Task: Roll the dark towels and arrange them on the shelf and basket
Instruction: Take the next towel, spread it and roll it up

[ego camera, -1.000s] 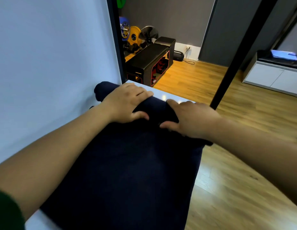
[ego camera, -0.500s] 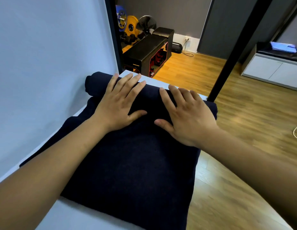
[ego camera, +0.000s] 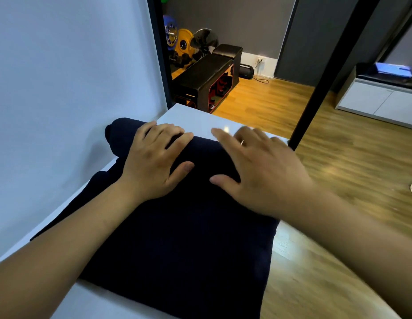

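Observation:
A dark navy towel (ego camera: 188, 245) lies on a white table (ego camera: 195, 119), with its far end turned into a thick roll (ego camera: 122, 134) against the pale wall. My left hand (ego camera: 154, 164) rests on top of the roll, fingers slightly bent over its far side. My right hand (ego camera: 258, 171) lies on the roll's right part with fingers stretched forward, blurred by motion. The flat part of the towel runs toward me and hangs over the table's right edge. No shelf or basket is in sight.
A pale wall (ego camera: 62, 88) stands close on the left. A black post (ego camera: 327, 72) rises at the table's far right corner. Beyond are a black bench (ego camera: 207, 77), weight plates (ego camera: 177, 40), a white cabinet (ego camera: 380, 100) and wooden floor (ego camera: 338, 162).
One second ago both hands curled over the roll; then the fingers stretched flat. Now the roll sits nearer me, with more bare table beyond it, and the right hand is moving.

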A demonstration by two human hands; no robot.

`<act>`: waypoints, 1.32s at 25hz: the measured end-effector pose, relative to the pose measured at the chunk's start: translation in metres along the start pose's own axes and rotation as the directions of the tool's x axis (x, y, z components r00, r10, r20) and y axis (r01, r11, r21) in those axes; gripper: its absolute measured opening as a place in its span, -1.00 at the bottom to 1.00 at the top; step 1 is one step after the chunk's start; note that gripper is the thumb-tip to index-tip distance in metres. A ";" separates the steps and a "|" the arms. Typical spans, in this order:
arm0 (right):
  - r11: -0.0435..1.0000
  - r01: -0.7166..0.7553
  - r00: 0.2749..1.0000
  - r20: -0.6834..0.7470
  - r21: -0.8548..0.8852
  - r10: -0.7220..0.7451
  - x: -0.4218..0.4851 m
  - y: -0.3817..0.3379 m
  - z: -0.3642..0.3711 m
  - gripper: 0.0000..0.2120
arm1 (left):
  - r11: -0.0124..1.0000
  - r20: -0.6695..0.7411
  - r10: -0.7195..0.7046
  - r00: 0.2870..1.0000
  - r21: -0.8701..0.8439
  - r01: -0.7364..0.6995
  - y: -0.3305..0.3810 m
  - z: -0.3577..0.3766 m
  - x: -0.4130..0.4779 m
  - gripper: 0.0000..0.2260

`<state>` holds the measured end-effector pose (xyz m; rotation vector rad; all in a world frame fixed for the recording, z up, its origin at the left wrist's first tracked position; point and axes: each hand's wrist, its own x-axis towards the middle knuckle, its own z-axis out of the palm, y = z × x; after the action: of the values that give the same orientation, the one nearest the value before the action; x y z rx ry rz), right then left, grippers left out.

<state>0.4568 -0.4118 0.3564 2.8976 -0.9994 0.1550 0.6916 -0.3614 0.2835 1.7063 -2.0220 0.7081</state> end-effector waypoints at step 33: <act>0.997 -0.073 0.997 -0.013 -0.032 0.072 -0.009 -0.031 0.003 -0.27 | 0.998 -0.020 -0.051 0.999 0.036 0.051 -0.009 -0.005 -0.025 -0.48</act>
<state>0.4692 -0.3827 0.3516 2.8294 -1.0951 0.1579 0.7049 -0.3398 0.2733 1.7580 -1.9567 0.7460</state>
